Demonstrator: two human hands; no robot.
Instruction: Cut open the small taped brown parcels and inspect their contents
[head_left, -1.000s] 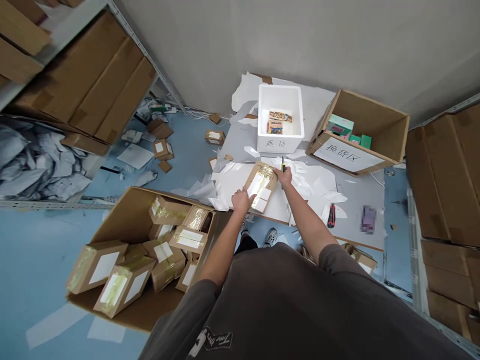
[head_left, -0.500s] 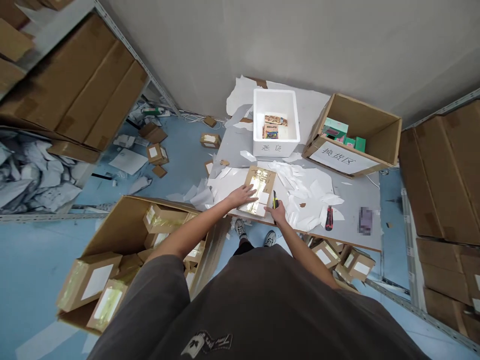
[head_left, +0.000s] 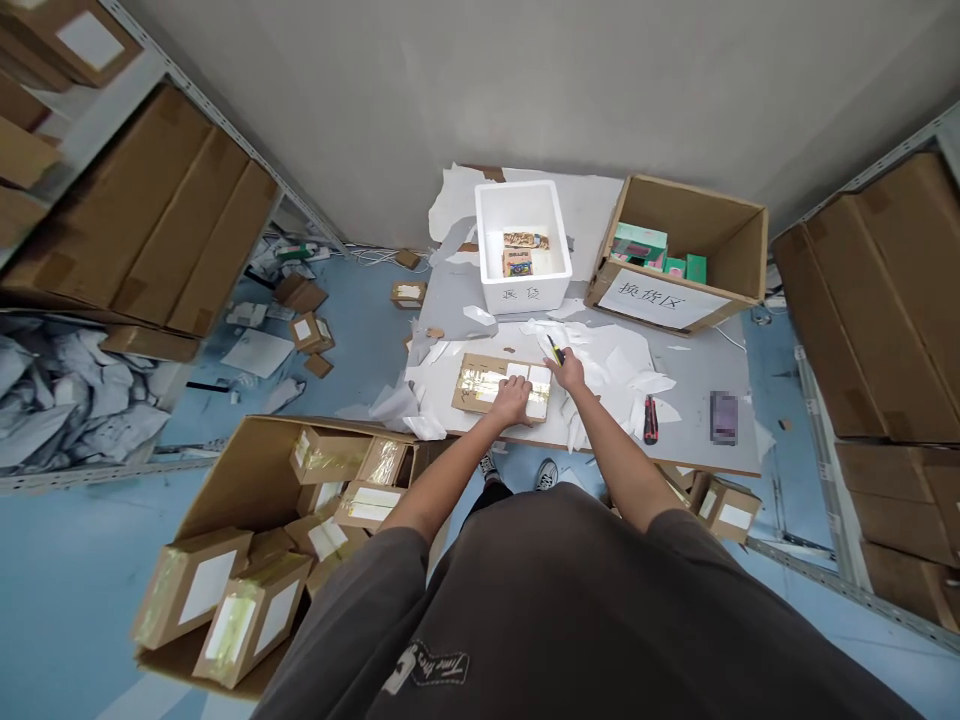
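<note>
Closest to the body, a large open carton (head_left: 244, 470) of small parcels stood on the floor to the left. Both forearms reached forward, the left one angled inward. The taped cardboard box (head_left: 475, 388) lay flat by the near edge of the tabletop (head_left: 694, 375). Handling it well seemed to call for firm downward pressure, with the left fingers kept clear of the knife's path and the tape kept in sight. The left hand (head_left: 511, 402) lay palm down over the box, fingers bent across its top; whether they clamped it, one could not tell. At its right end, the right hand (head_left: 570, 373) had its fingers closed around a yellow-and-black utility knife (head_left: 556, 350), tip slanting forward and leftward; its blade was too small to judge. Beyond stood a white foam box (head_left: 525, 297) and a labelled cardboard carton (head_left: 656, 300).
</note>
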